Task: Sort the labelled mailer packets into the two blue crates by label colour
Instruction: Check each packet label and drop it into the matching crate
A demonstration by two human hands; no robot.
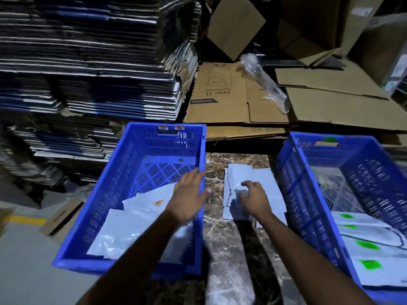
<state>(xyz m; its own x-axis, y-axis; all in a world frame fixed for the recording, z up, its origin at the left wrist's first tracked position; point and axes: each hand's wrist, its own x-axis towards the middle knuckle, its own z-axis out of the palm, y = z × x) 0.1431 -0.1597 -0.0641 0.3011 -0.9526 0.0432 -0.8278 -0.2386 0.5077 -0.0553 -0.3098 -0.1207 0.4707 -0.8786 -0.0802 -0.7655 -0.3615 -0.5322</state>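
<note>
Two blue crates stand on a marble surface. The left crate (110, 190) holds pale mailer packets, one with an orange label (158, 202), and carries orange stickers on its far rim. The right crate (295, 183) holds several packets with green labels (367, 245). Between the crates lies a small pile of grey mailer packets (259, 179). My left hand (189, 194) hovers with straight fingers over the left crate's right wall, holding nothing. My right hand (253, 198) rests on the pile, fingers curled on the top packet.
Tall stacks of flattened cartons (88, 62) rise behind the left crate. Flattened brown boxes (231, 100) and a roll of clear plastic wrap (264, 82) lie beyond the marble surface (222, 249). A yellow floor line (26, 220) shows at the far left.
</note>
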